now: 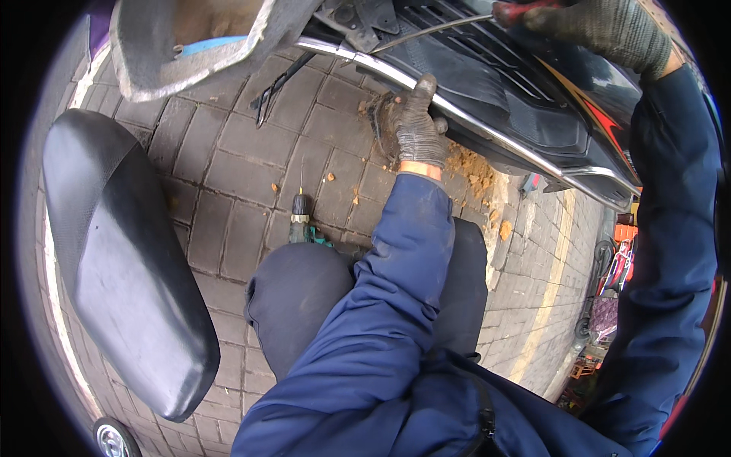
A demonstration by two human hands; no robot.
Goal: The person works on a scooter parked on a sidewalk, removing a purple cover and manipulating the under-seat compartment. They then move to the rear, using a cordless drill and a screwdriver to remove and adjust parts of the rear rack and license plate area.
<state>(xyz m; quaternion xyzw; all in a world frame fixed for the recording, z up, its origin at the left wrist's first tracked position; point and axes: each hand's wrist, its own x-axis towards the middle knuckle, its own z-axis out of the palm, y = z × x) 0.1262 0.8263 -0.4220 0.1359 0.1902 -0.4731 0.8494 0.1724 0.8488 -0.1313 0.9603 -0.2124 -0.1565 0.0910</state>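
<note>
My right hand [601,30], in a dirty knit glove, is closed around the red handle of a long screwdriver [438,32]. Its thin shaft runs left across the dark footboard [487,76] of a scooter, ending near a black bracket [346,19]. My left hand [417,126], also gloved, grips the scooter's chrome rail [499,131] at its edge, thumb over the top. Its other fingers are curled and partly hidden. Between my knees and the scooter, a teal cordless drill [301,221] lies on the paving, its bit pointing away from me.
A black scooter seat [137,266] lies on the bricks at left. Above it juts a grey, rough-edged shell [137,68]. A dark metal stand [278,90] sticks out below the scooter. Sandy crumbs [476,171] are scattered under the rail. Parked vehicles [609,289] stand far right.
</note>
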